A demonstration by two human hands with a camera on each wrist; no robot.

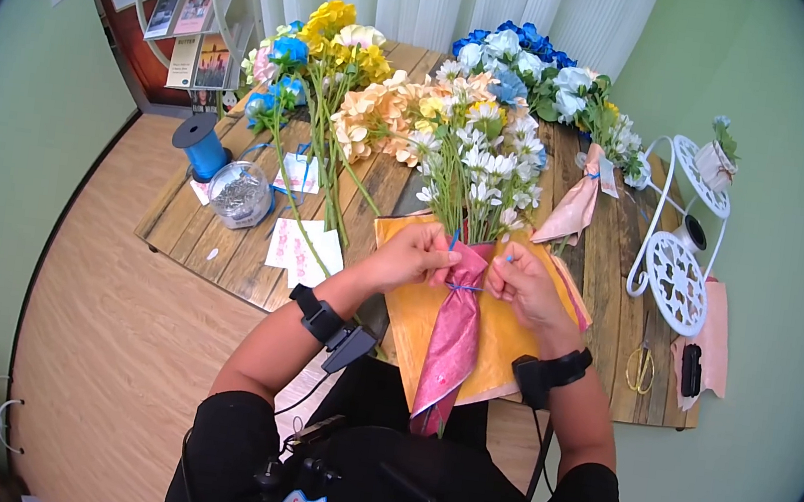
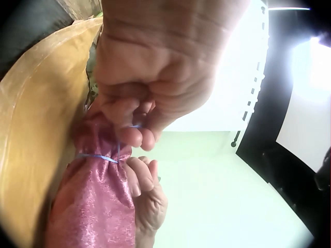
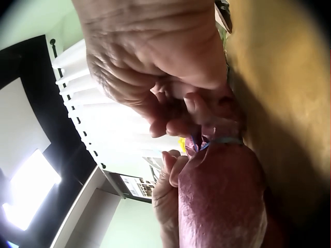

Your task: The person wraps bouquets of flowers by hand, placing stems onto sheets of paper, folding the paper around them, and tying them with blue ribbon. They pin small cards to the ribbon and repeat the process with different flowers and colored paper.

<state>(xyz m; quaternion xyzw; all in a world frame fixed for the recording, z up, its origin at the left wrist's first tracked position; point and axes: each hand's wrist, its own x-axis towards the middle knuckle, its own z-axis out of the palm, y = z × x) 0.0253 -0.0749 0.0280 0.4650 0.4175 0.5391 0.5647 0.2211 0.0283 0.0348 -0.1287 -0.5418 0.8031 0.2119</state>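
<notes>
A bouquet of white flowers (image 1: 489, 166) with green stems is wrapped in orange-yellow paper (image 1: 406, 302), with pink wrapping (image 1: 450, 347) round its stem end. Thin blue ribbon (image 2: 98, 156) circles the pink wrapping and gathers it into a narrow waist. My left hand (image 1: 418, 256) pinches one end of the ribbon between thumb and fingertips, just left of the waist. On the other side, my right hand (image 1: 523, 281) has its fingers curled with a bit of blue ribbon at the fingertips. Both hands are close to the tie, and the palms partly hide it in the wrist views.
Yellow, blue and peach flowers lie across the back of the wooden table (image 1: 597, 375). At left stand a blue ribbon spool (image 1: 201, 148) and a clear tub (image 1: 240, 195), beside printed cards (image 1: 307, 249). Scissors (image 1: 640, 369), a white metal stand (image 1: 676, 285) and a small pink-wrapped bouquet (image 1: 574, 200) are at right.
</notes>
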